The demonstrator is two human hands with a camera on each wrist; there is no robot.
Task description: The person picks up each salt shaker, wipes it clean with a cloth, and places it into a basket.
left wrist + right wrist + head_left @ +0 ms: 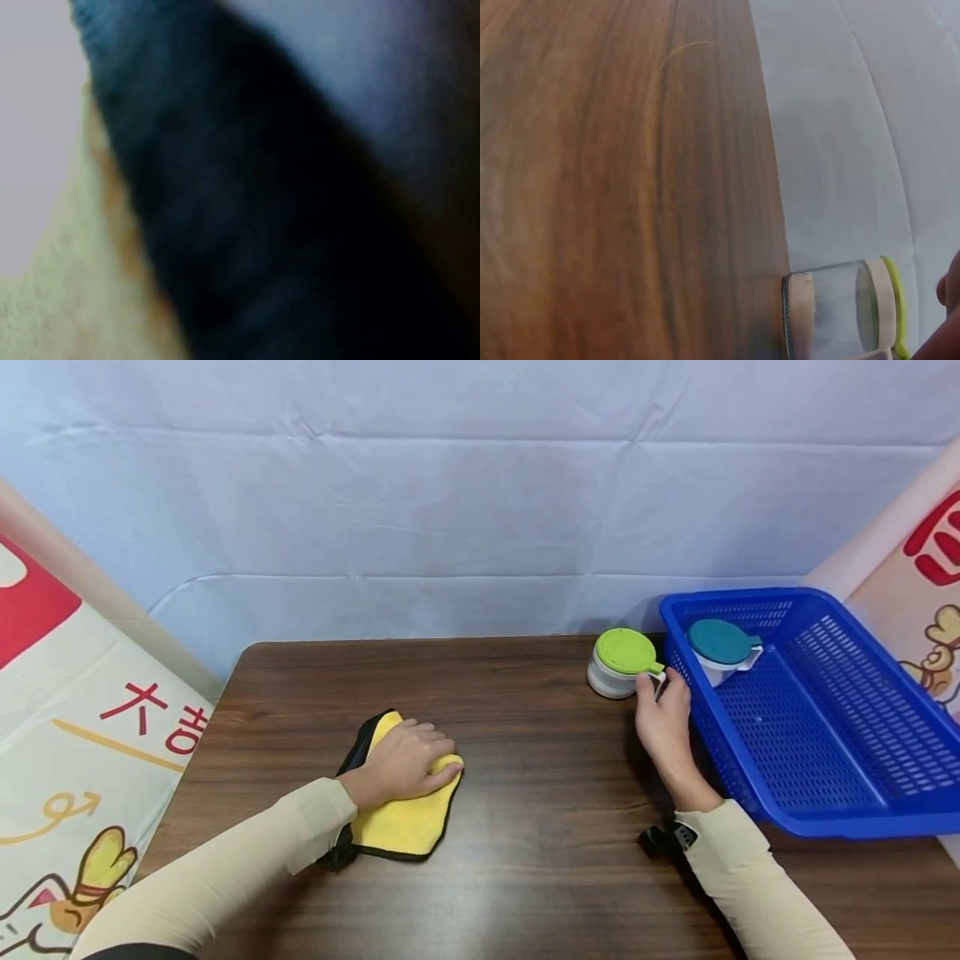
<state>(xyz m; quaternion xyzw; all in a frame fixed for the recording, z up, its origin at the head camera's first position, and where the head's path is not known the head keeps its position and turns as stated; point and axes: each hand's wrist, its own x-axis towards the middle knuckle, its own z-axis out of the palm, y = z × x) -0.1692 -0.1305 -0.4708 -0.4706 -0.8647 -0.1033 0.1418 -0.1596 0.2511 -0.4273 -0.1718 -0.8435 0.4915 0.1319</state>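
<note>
Pinching the white handle [661, 677], the right hand [666, 720], the nearer one, has the green-lidded jar [622, 663] just ahead and left, handle towards it; the blue basket [862, 825] sits close right. Well leftward, the left hand [407, 760] rests relaxed on the yellow cloth [401, 828].

The head view is bright and crisp, a pale glare whitening the dark brown wood-grain table [517, 877] and soft shadows beside the cream fabric sleeves [225, 860]; the left wrist view is murky, its black fuzzy band [247, 187] out of focus; the right wrist view looks hazy
</note>
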